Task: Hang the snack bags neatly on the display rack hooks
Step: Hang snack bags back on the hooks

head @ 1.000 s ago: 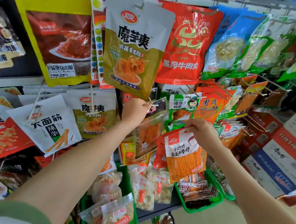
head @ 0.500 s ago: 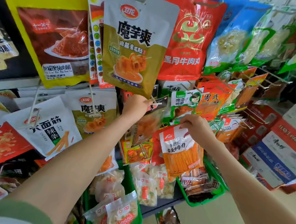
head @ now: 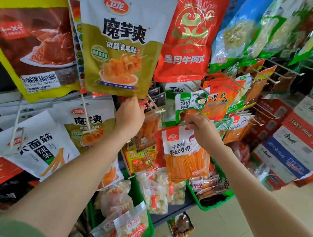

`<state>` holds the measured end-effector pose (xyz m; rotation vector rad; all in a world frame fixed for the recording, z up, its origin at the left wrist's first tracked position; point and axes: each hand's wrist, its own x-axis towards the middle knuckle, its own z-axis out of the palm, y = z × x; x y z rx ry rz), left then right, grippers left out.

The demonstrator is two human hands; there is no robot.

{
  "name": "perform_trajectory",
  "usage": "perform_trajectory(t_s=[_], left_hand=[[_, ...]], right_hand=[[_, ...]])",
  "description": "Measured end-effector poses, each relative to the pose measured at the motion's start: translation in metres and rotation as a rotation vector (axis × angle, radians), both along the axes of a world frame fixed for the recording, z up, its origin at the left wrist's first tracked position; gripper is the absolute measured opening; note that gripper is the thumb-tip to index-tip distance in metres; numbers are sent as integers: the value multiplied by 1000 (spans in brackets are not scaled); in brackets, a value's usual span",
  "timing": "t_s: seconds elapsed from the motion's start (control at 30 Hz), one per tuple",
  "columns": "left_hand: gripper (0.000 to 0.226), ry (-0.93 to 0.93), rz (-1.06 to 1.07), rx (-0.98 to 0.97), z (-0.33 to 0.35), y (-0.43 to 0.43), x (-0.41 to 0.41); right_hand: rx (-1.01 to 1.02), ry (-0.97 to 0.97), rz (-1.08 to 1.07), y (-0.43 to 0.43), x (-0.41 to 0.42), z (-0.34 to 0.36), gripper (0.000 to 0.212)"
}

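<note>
My right hand pinches the top edge of an orange and white snack bag, which hangs below it at the middle of the rack. My left hand is curled just under a big white and gold bag and holds the red top of a small packet by a bare hook. The rest of that packet is hidden behind the hand. A green and white bag hangs on the hook just above my right hand.
Large bags fill the upper hooks: yellow, red, blue and green. Bare hook tips stick out at the right. Green baskets of packets sit below. Stacked cartons stand at the right; two packets lie on the floor.
The view has moved closer and tilted up. My right hand has lifted the orange bag slightly toward the hooks. My left hand stays under the white and gold bag.
</note>
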<state>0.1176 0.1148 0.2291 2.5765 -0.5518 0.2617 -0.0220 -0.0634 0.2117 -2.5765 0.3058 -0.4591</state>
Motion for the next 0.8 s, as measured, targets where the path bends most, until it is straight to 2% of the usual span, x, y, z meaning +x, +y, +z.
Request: perform_trajectory(t_s=[0.13,0.2,0.27,0.33,0.4,0.47,0.5,0.6,0.7,0.8], left_hand=[[61,53,134,-69,-25,4,-46],[73,148,185,-187,-33,2,-71],[75,274,215,-321,-32,-10,-93],[65,345,117,-363,-29,-34,-120],[45,340,-171,-284,-31,-65,-151],[33,313,-413,-106,-35,-102,-179],[30,277,-470,10,-37,-122,-190],[25,216,-494,266,-38,-180,-221],[34,278,-495,312,-45,-235,-255],[40,300,-484,316,-47,-283,-283]], right_hand=[[7,-4,-44,-8,-19,-17,13],[5,24,-54,-16,-32,-25,15],[13,36,-68,-25,-45,-28,18],[28,21,-78,-36,-59,-29,20],[30,17,-70,-51,-76,-33,19],[38,15,-52,-72,-97,-39,17],[45,14,-45,-86,-110,-42,17],[101,17,-57,-133,-152,-48,24],[99,19,-36,-183,-190,-53,18],[79,14,-13,-230,-219,-64,22]])
